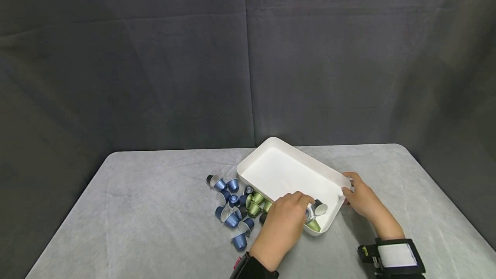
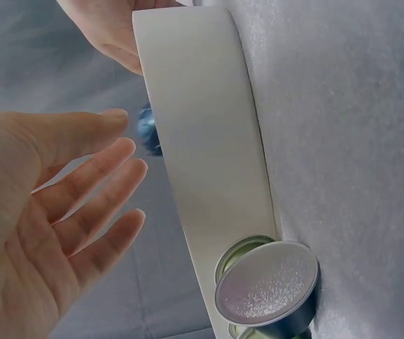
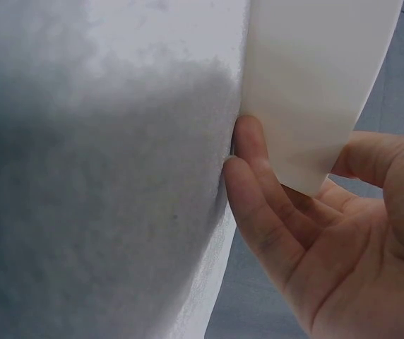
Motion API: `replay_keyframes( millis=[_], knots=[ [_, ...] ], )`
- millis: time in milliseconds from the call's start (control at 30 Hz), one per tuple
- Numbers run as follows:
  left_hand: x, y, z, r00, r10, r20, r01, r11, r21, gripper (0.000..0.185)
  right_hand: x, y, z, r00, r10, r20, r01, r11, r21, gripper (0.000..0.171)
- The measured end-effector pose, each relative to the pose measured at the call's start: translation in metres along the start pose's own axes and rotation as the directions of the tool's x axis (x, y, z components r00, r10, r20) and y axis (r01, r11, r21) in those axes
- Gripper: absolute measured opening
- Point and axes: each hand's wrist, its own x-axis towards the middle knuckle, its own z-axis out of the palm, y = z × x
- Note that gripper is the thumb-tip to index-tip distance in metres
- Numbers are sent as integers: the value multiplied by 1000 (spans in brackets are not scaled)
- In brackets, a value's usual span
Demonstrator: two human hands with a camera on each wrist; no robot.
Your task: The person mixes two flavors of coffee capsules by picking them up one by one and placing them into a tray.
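A white rectangular tray stands at an angle on the table. My left hand hovers over its near side, palm showing in the left wrist view, fingers loosely extended and holding nothing. Close to those fingertips, a blurred blue coffee capsule shows above the tray rim. My right hand grips the tray's right end, thumb at the rim and fingers against the outer wall, low by the table. Inside the tray's near right corner are a dark capsule and a green capsule, partly behind my left hand.
Several blue capsules lie scattered on the grey table left of the tray. Several green capsules lie along its near left side, some hidden by my left hand. A dark curtain hangs behind.
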Motion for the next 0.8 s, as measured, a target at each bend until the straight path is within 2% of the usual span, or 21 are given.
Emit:
replay_keyframes(
  millis=[333,633,800],
  knots=[
    [1,-1,1,1000,-7,2,7,1000,-11,25,1,0,0,1000,10,-3,-10,1000,-14,48],
    [1,-4,-5,997,-49,51,50,999,-18,29,1,-1,0,1000,7,13,-7,1000,-8,48],
    [3,-4,-6,997,-42,62,42,999,3,29,1,0,0,1000,9,12,-9,1000,-5,49]
  ],
)
